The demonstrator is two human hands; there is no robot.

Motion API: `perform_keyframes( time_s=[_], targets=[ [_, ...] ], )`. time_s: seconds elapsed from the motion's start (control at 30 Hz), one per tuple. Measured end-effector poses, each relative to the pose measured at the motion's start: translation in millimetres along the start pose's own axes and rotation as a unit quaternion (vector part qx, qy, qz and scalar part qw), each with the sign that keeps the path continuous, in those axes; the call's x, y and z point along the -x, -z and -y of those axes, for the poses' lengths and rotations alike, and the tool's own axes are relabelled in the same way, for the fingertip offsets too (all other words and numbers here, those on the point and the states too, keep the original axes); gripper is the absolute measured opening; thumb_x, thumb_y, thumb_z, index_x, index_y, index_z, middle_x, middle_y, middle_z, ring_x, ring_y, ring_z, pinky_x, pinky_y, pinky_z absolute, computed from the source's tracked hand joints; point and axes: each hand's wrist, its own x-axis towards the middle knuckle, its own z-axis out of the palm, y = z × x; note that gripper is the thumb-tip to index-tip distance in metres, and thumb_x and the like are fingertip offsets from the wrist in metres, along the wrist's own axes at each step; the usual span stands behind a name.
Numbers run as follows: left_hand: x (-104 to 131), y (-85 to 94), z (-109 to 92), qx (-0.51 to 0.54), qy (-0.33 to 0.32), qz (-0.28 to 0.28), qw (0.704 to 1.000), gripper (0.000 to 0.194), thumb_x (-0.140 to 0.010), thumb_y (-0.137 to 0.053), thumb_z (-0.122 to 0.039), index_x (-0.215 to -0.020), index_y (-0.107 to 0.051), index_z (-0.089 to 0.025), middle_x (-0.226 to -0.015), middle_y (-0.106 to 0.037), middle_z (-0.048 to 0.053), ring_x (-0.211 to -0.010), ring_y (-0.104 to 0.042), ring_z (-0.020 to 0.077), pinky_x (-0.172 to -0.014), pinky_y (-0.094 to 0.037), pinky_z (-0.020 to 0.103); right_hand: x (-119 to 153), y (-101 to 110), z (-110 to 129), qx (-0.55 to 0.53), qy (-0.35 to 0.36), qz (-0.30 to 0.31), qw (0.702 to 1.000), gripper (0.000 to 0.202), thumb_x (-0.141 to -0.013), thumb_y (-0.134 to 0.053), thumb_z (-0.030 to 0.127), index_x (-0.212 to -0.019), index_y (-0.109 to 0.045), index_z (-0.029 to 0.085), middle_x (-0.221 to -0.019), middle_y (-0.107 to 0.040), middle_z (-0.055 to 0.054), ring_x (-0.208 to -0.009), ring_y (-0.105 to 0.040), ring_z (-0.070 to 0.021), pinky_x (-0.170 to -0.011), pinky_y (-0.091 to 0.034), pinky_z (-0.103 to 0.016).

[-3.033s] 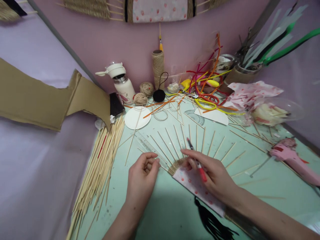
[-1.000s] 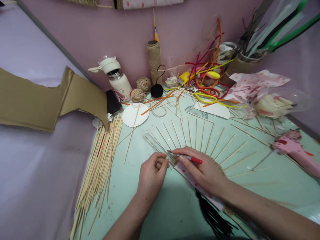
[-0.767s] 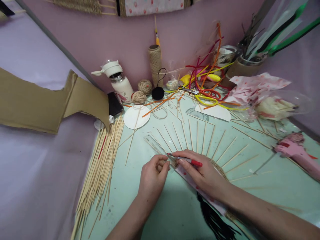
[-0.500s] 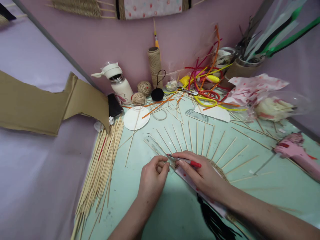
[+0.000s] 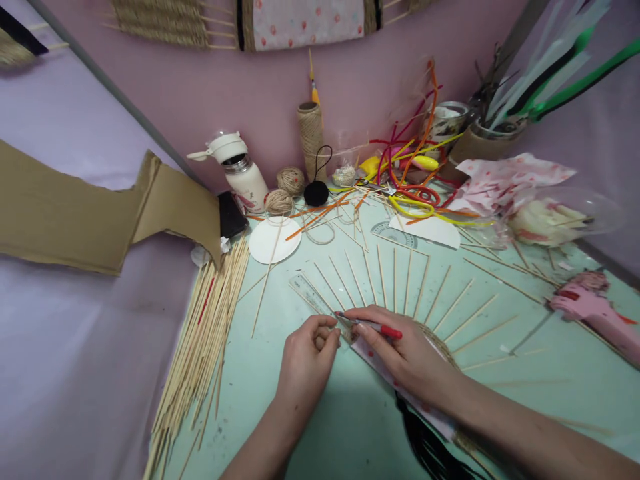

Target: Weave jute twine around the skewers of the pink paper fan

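My right hand point(image 5: 395, 347) grips a pen with a red end point(image 5: 391, 331), its tip over the clear ruler point(image 5: 313, 293). My left hand point(image 5: 310, 353) is closed, thumb and fingertips pinched at the ruler's lower left edge. Beneath the right hand lies a fan-shaped piece with a spotted pink fabric band point(image 5: 373, 358) and a twine-woven arc point(image 5: 443, 347). Thin wooden sticks point(image 5: 381, 277) spread outward from it. A black tassel point(image 5: 425, 437) hangs off its near side, partly under my right forearm.
Many loose sticks point(image 5: 200, 353) lie at left beside bent cardboard point(image 5: 65, 220). At the back stand a white bottle point(image 5: 245, 183), twine balls point(image 5: 279, 202) and a twine spool point(image 5: 311, 133). Pipe cleaners point(image 5: 417, 193) tangle behind the fan; a pink glue gun point(image 5: 595, 307) lies right.
The view has tilted slightly, so things sit a little lower in the picture. Both hands, the pen and the ruler hold nearly the same positions.
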Motion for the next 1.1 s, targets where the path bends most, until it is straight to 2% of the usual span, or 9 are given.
perform_keyframes(
  time_s=[1.1],
  targets=[
    [0.0, -0.6, 0.4, -0.008, 0.001, 0.001, 1.000, 0.020, -0.081, -0.056, -0.033, -0.090, -0.065, -0.018, -0.059, -0.060, -0.002, -0.052, -0.054, 0.0125, -0.055, -0.040, 0.024, 0.3, -1.4, -3.5, 0.014, -0.022, -0.014, 1.000, 0.028, -0.093, -0.046, 0.033, -0.108, -0.068, 0.025, -0.107, -0.072, -0.004, -0.098, -0.067, -0.0189, -0.088, -0.052, -0.033]
  ],
)
